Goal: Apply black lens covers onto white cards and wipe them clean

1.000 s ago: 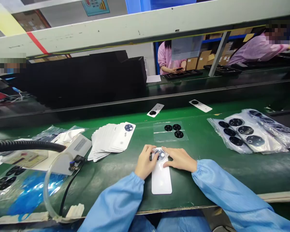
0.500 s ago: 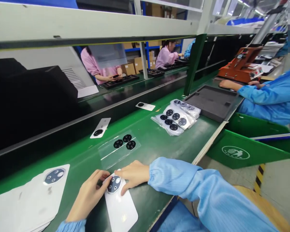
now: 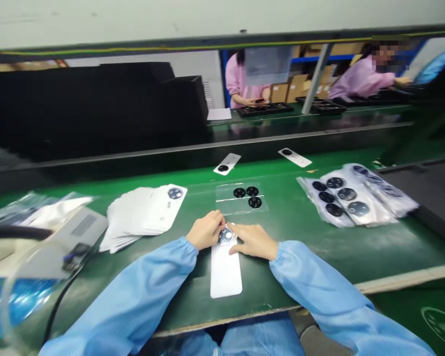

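A white phone back cover (image 3: 226, 274) lies upright before me on the green bench, a dark round camera plate (image 3: 225, 237) at its top end. My left hand (image 3: 206, 230) is closed, fingertips pinched at the plate's upper left edge; anything thin between them is hidden. From the other side my right hand (image 3: 254, 240) rests with fingers stretched along the cover's top and the thumb apart on its right side. Just beyond lies a clear sheet (image 3: 228, 205) with black round lens pieces (image 3: 254, 202). A fanned stack of white covers (image 3: 141, 212) is to the left.
Plastic-bagged lens pieces (image 3: 346, 195) lie at the right beside a dark tray (image 3: 430, 185). Two small white covers (image 3: 228, 163) sit farther back. A grey box-like device (image 3: 81, 232) with cables stands at the left. Co-workers in pink (image 3: 241, 84) work across the bench.
My view has swung left and levelled, so the left-hand device shows and the orange machine is out of sight. Both hands stay at the camera plate; the left fingers are now pinched more tightly.
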The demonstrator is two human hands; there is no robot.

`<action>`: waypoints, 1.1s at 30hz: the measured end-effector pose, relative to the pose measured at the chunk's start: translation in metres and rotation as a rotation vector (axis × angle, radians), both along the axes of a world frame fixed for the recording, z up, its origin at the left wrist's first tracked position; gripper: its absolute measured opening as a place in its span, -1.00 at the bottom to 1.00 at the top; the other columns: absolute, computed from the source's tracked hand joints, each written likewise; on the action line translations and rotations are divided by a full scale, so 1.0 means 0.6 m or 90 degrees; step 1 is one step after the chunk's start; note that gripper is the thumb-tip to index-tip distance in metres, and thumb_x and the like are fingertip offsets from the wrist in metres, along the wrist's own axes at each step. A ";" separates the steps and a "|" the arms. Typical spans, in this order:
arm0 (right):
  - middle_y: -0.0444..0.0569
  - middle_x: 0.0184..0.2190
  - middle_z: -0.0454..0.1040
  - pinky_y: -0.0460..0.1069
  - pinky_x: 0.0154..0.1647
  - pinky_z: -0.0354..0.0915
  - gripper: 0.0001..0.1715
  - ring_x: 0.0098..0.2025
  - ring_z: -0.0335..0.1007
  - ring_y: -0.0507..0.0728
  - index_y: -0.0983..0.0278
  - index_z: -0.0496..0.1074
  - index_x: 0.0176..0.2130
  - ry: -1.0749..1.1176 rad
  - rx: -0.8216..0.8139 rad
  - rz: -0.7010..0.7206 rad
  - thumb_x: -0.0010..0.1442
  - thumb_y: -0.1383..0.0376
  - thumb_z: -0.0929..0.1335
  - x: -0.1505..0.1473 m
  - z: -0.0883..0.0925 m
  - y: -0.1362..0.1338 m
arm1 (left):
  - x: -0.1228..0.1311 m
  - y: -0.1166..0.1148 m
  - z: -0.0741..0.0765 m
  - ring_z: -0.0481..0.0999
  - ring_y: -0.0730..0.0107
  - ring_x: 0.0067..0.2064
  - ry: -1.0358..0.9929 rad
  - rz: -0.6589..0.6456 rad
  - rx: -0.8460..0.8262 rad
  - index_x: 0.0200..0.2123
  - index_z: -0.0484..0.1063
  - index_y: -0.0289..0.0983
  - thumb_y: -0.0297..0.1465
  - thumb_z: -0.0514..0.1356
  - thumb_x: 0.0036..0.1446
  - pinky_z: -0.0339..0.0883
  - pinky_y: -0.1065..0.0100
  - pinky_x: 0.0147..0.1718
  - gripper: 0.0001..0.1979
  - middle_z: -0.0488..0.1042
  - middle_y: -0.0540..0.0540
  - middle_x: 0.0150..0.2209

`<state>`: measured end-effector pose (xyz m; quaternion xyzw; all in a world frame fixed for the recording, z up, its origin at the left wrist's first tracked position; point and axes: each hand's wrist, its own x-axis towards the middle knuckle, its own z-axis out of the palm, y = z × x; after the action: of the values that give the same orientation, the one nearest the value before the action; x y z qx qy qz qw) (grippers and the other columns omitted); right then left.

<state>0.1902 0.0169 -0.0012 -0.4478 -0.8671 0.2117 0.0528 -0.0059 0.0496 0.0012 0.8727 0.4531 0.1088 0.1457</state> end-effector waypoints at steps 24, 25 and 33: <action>0.04 0.17 0.31 0.09 -0.14 0.27 -0.12 0.07 0.33 0.31 0.17 0.00 0.30 -0.034 -0.010 -0.004 0.13 -0.08 0.29 0.003 -0.005 0.005 | -0.022 -0.246 0.042 0.40 0.37 -0.31 -0.129 0.095 0.071 -0.34 0.17 -0.23 -0.54 -0.17 0.26 0.33 0.38 -0.36 -0.80 0.35 -0.10 -0.33; 0.03 0.17 0.30 0.09 -0.14 0.27 -0.12 0.07 0.34 0.31 0.17 0.01 0.30 -0.029 -0.007 -0.010 0.13 -0.09 0.29 0.004 -0.006 0.004 | -0.030 -0.282 0.033 0.40 0.40 -0.35 -0.237 0.163 0.032 -0.36 0.17 -0.21 -0.51 -0.16 0.28 0.34 0.39 -0.35 -0.80 0.35 -0.08 -0.37; -0.09 -0.09 0.46 -0.02 -0.35 0.22 -0.32 -0.16 0.42 0.17 0.06 0.07 0.26 -0.013 0.020 -0.019 0.22 0.00 0.25 0.008 -0.006 -0.011 | -0.165 -0.508 -0.241 0.42 0.35 -0.58 -0.529 0.916 -0.110 -0.15 0.38 -0.20 0.07 0.14 -0.04 0.40 0.32 -0.59 -0.47 0.47 -0.02 -0.44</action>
<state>0.1947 0.0101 -0.0051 -0.4616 -0.8642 0.1929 0.0543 -0.1049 -0.2549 -0.1436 0.2449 0.8160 0.4531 0.2625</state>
